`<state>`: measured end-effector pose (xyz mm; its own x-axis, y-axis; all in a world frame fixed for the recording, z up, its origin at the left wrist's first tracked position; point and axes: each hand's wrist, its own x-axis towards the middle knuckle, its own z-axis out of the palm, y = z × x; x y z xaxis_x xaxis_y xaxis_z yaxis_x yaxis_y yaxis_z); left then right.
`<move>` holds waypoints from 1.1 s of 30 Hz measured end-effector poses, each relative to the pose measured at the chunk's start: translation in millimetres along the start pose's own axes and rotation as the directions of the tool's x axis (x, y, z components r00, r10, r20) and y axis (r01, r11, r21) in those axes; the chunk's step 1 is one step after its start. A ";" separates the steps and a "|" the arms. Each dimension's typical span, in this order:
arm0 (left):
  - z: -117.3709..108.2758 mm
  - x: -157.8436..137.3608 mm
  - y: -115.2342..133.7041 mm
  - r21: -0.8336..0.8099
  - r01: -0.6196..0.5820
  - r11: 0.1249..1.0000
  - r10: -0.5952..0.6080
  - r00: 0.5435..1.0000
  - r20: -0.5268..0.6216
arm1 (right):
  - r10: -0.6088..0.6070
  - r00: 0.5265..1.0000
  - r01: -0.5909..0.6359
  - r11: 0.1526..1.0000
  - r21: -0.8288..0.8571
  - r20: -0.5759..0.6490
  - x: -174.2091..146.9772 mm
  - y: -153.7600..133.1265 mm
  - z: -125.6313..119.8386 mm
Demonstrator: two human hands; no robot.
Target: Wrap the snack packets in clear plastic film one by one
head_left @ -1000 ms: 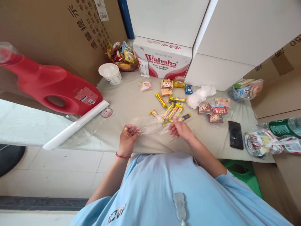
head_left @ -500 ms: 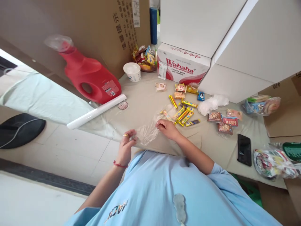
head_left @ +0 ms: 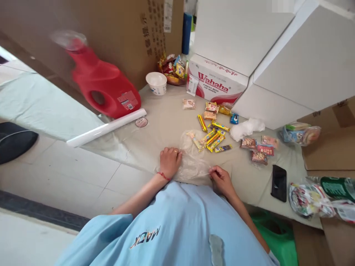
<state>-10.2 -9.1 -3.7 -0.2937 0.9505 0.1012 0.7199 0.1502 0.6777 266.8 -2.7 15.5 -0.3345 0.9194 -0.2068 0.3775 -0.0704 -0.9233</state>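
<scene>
A thin clear plastic bag (head_left: 194, 166) lies spread along the table's near edge, between my two hands. At its left side, my left hand (head_left: 169, 162) is closed, knuckles up, on the bag's edge; the exact grip is partly hidden. My right hand (head_left: 221, 178) pinches the right edge between thumb and fingers. Just beyond the bag lie several yellow-wrapped snack sticks (head_left: 213, 139), one of them on or against the film's far part. Small wrapped snacks (head_left: 210, 115) sit farther back, and brown and red snack packets (head_left: 257, 150) are to the right.
A red jug (head_left: 107, 85) and white roll (head_left: 107, 128) stand at left. Behind are a white paper bowl (head_left: 156, 84), a snack basket (head_left: 174, 79) and a Wahaba carton (head_left: 215, 81). Crumpled white plastic (head_left: 246, 129), a black phone (head_left: 279, 183) and bagged items (head_left: 307, 199) lie right.
Both hands have moved to the right with the plastic bag. The bag, held up and bunched before, is now lower and spread on the table. The camera view has shifted slightly.
</scene>
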 end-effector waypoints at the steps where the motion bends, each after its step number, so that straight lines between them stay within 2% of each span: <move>1: 0.7 -3.3 -2.5 -0.052 -0.001 0.999 0.001 1.000 -0.011 | 0.035 0.999 -0.036 0.999 -0.022 -0.030 -12.7 4.6 -11.0; 3: 0.7 -6.6 -5.5 -0.145 0.001 0.989 -0.004 1.000 -0.018 | 0.003 0.989 -0.021 0.993 -0.113 -0.150 -29.6 0.9 -29.1; 5: 1.3 -7.4 -3.8 -0.188 0.008 0.982 -0.009 1.000 -0.002 | -0.134 0.955 0.070 0.969 -0.236 -0.266 -30.6 -17.9 -36.7; 6: 2.2 -7.6 -1.2 -0.208 0.010 0.978 -0.009 1.000 0.004 | -0.210 0.937 0.125 0.948 -0.292 -0.279 -24.9 -30.5 -35.0; 8: 4.3 -8.8 6.1 -0.241 0.005 0.970 -0.002 1.000 0.011 | -0.326 0.920 0.232 0.900 -0.370 -0.217 -3.6 -55.0 -19.9; 10: 4.4 -10.6 12.2 -0.265 0.001 0.964 -0.001 1.000 0.003 | -0.373 0.920 0.305 0.873 -0.381 -0.119 25.0 -71.1 5.5; 12: 0.0 -12.2 12.9 -0.283 0.013 0.959 -0.021 0.999 -0.028 | -0.336 0.940 0.305 0.908 -0.289 -0.065 53.2 -74.8 31.4; 15: -15.0 -12.1 -0.2 -0.302 0.074 0.950 -0.110 0.988 -0.106 | -0.174 0.967 0.172 0.985 -0.030 -0.185 81.9 -63.2 54.5; 17: -27.1 -10.4 -15.0 -0.316 0.137 0.939 -0.193 0.969 -0.153 | -0.041 0.961 0.083 0.986 0.144 -0.273 89.4 -51.4 57.0; 19: -37.8 -8.3 -29.4 -0.327 0.204 0.923 -0.274 0.944 -0.185 | 0.073 0.956 0.003 0.966 0.257 -0.285 89.9 -40.9 53.3; 21: -46.1 -6.3 -39.2 -0.335 0.266 0.904 -0.345 0.916 -0.203 | 0.148 0.955 -0.070 0.954 0.292 -0.256 86.5 -33.5 48.3; 23: -52.0 -4.9 -42.1 -0.299 0.270 0.915 -0.355 0.891 -0.283 | 0.173 0.953 -0.103 0.957 0.272 -0.248 82.2 -29.3 45.2; 25: -56.2 -4.5 -38.7 -0.186 0.188 0.964 -0.248 0.885 -0.395 | 0.171 0.951 -0.109 0.965 0.237 -0.259 79.0 -28.0 44.1; 26: -57.6 -4.7 -35.6 -0.111 0.114 0.987 -0.150 0.897 -0.415 | 0.165 0.950 -0.108 0.970 0.220 -0.263 78.2 -28.3 44.0; 27: -58.3 -4.9 -32.3 -0.043 0.021 0.999 -0.036 0.922 -0.385 | 0.158 0.952 -0.105 0.973 0.204 -0.263 78.0 -29.1 44.0; 29: -57.3 -4.1 -27.2 0.015 -0.183 0.983 0.182 0.966 -0.181 | 0.136 0.957 -0.093 0.980 0.174 -0.255 78.8 -31.2 43.6; 31: -53.3 -0.5 -26.5 0.002 -0.334 0.943 0.333 0.941 0.061 | 0.108 0.962 -0.073 0.987 0.145 -0.250 79.6 -32.2 42.0; 33: -48.1 5.5 -31.1 0.006 -0.370 0.929 0.363 0.914 0.180 | 0.076 0.963 -0.050 0.993 0.107 -0.258 77.5 -29.8 38.0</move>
<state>-64.4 -21.7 10.7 0.1058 0.9725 0.2076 0.7813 -0.2105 0.5876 196.8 55.9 14.7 -0.0708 0.9800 -0.1860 0.2995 -0.1570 -0.9411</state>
